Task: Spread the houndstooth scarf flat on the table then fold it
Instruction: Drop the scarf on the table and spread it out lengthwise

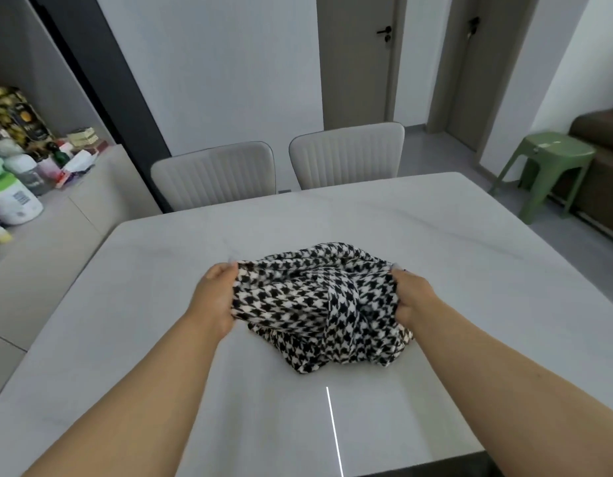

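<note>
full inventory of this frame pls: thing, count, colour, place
scarf: 1, black-and-white houndstooth, bunched on the table centre
table: 1, white marble-look, fills the foreground
chairs: 2, cream, at the far edge
stool: 1, green, far right
doors: 2, grey-brown, back wall
sideboard: 1, beige, left, cluttered with bottles and boxes
left hand: 1, grips the scarf's left side
right hand: 1, grips its right side

No legible text, brand, number or sign is presented. A printed label resembling a code block is carried on the white canister (14,201) on the sideboard (92,208), but its characters are too blurred to be read.
</note>
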`<control>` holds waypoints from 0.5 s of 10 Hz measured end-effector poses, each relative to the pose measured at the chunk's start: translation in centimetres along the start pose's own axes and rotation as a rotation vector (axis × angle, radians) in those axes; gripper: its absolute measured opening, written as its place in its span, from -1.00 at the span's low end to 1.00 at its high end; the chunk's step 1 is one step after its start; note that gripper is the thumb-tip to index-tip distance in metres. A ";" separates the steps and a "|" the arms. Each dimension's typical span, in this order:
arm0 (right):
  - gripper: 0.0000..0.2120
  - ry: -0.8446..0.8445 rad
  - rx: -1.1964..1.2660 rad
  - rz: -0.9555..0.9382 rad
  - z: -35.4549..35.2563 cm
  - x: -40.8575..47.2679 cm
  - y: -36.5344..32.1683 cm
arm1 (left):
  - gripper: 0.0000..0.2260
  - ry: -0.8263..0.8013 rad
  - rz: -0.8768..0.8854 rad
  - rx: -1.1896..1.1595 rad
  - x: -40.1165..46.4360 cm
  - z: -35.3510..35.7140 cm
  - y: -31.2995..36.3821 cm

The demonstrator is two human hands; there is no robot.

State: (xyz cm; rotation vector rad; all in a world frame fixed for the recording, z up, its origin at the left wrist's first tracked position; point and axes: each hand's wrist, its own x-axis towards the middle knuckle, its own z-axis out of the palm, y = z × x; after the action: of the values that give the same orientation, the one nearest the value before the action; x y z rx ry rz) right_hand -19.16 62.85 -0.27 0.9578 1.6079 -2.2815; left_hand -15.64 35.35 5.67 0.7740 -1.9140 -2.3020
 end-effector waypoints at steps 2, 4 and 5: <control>-0.62 0.291 -0.092 -0.248 -2.0 0.4 -5.2 | -0.80 0.217 0.136 0.041 3.1 -8.7 5.8; -0.41 0.451 -0.601 -0.379 -2.4 -0.8 -9.2 | -0.78 0.374 0.248 0.108 5.1 -15.9 9.7; -0.55 0.450 -0.805 -0.394 -1.3 0.1 -7.8 | -0.79 0.367 0.223 0.204 5.8 -17.4 8.6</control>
State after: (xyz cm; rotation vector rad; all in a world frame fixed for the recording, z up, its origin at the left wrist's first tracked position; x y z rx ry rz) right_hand -22.57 67.13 5.42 1.0095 2.7797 -1.3471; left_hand -16.01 15.59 9.79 0.8769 -1.9625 -1.7189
